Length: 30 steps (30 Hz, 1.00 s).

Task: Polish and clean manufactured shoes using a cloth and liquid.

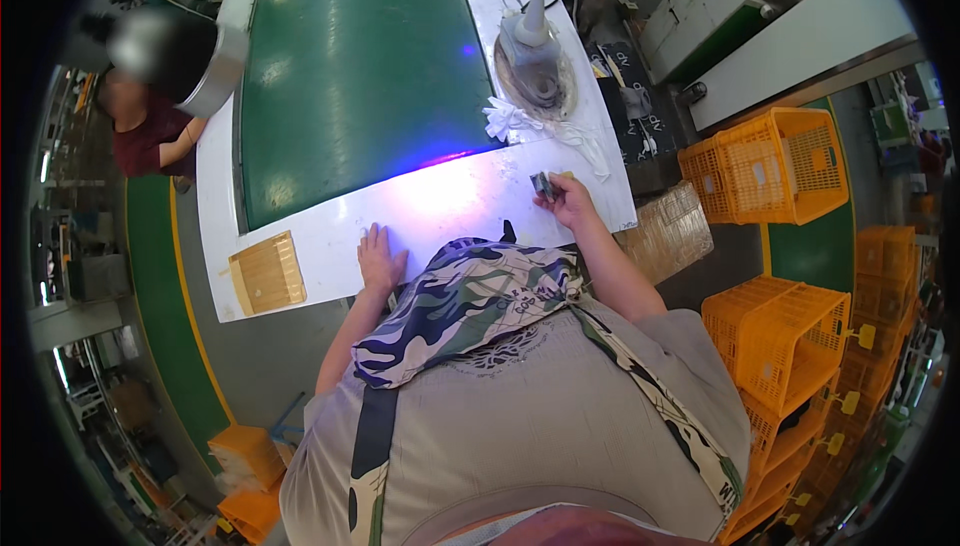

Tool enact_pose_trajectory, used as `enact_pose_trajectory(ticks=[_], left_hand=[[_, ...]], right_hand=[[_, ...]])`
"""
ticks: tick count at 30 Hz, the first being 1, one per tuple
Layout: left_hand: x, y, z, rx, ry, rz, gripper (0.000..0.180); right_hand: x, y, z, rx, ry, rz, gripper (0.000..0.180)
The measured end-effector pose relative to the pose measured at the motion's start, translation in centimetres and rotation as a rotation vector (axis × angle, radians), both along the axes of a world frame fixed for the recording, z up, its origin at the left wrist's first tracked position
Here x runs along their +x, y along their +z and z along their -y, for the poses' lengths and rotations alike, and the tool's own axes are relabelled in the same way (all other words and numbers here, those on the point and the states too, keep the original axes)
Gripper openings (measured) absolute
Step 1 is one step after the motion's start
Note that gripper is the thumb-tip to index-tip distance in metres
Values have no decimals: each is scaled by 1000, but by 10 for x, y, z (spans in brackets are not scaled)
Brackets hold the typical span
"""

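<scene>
My left hand [380, 260] lies on the white table top [340, 221] near its front edge, fingers stretched out, with nothing in it. Farther right, my right hand [568, 204] is closed on a small dark block [542, 185], gripped between thumb and fingers just above the table. What exactly the block is does not show at this size. Beyond that hand lies a crumpled white cloth [512, 121], perhaps a glove. Behind the cloth, a white bottle with a pointed nozzle [532, 34] stands on a stained round dish [548, 96].
A green conveyor belt [360, 76] runs away from me, with bright violet light at its near end. A tan board [268, 274] lies at the table's left corner. Orange crates [760, 171] stand at the right. Another person [150, 126] is at the far left.
</scene>
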<state>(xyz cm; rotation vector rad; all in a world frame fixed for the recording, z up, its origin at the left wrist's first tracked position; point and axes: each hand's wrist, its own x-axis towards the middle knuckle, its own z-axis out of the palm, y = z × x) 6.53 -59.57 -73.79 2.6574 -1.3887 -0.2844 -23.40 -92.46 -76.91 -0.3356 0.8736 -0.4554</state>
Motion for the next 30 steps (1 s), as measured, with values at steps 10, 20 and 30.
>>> enact_pose_trajectory(ticks=[10,20,30], left_hand=[[16,-44,2,-243,215,55,72],[-18,-14,98,-24,-132,80,75],[-76,-59,224,-99,-995,0,74]], right_hand=[[-51,0,27,-57,1,40,14],[-82,37,32,-57,-58,-3,17],[-110,51,11,-74,-234,-22,9]])
